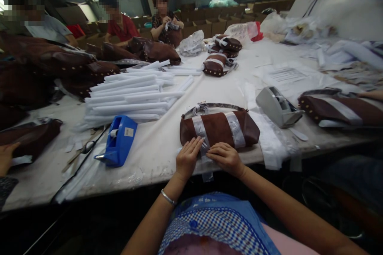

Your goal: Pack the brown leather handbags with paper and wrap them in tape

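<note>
A brown handbag [216,129] lies on its side at the table's front edge, with two pale, shiny strips around it and its strap along the far side. At the near end of the left strip [200,127], the fingers of my left hand [188,158] are pressed together on the film against the bag. My right hand [226,158] comes in from the other side, fingers bent and closed on the same strip. Both fingertips nearly meet. What lies under the fingers is partly hidden. A loose bit of clear film [207,176] hangs below the hands over the table edge.
A blue tape dispenser [121,139] stands left, a grey one [278,105] right. White rolls [128,97] are piled behind the blue one. More brown bags [215,64] lie farther back. Co-workers sit across the table; a co-worker's hand [7,157] is at far left.
</note>
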A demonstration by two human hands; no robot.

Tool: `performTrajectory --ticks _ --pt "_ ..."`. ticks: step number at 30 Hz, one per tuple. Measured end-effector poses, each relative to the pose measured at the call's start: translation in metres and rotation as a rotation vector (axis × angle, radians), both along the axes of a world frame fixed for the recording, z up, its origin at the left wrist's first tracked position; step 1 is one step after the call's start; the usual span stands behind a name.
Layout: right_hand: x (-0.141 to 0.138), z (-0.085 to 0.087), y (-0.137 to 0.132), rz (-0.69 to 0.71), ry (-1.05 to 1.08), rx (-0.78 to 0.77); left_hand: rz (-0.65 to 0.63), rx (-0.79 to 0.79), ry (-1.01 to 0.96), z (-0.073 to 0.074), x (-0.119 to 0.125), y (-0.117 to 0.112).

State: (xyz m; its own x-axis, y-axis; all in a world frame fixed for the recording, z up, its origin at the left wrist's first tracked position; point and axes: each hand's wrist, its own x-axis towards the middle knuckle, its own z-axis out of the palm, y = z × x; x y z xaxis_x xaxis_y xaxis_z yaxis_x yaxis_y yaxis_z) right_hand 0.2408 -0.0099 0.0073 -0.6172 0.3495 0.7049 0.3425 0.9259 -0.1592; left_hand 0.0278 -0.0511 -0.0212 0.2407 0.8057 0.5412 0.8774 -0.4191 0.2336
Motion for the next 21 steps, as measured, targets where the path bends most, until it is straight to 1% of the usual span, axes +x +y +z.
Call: performTrajectory --ticks 3,6,8,10,12,14,18,21 --pt "-0.001 -0.008 0.0 -0.022 0.0 0.036 -0.016 -0.099 -0.032 0.007 -0.003 -0.002" --pt "-0.001 -0.012 0.0 -0.042 -0.006 0.062 -0.057 -0.186 -0.06 0.021 -0.006 -0.004" --pt "-0.002 -0.013 0.0 -0.046 -0.019 0.074 -0.078 -0.227 -0.085 0.031 -0.006 -0.004" --pt "-0.002 -0.014 0.001 -0.045 -0.024 0.081 -0.052 -0.235 -0.109 0.037 -0.004 -0.003" --pt "-0.003 -0.014 0.002 -0.044 -0.022 0.087 -0.007 -0.197 -0.1 0.035 0.0 -0.001" --pt "-0.002 -0.014 0.002 -0.042 -0.029 0.088 0.017 -0.13 -0.049 0.028 0.004 0.001" --pt "0.006 -0.014 -0.007 -0.039 -0.084 0.049 0.01 -0.002 0.029 0.013 0.006 0.001" --pt "0.014 -0.018 -0.019 -0.044 -0.121 -0.007 -0.015 0.044 0.037 0.008 0.003 0.002"
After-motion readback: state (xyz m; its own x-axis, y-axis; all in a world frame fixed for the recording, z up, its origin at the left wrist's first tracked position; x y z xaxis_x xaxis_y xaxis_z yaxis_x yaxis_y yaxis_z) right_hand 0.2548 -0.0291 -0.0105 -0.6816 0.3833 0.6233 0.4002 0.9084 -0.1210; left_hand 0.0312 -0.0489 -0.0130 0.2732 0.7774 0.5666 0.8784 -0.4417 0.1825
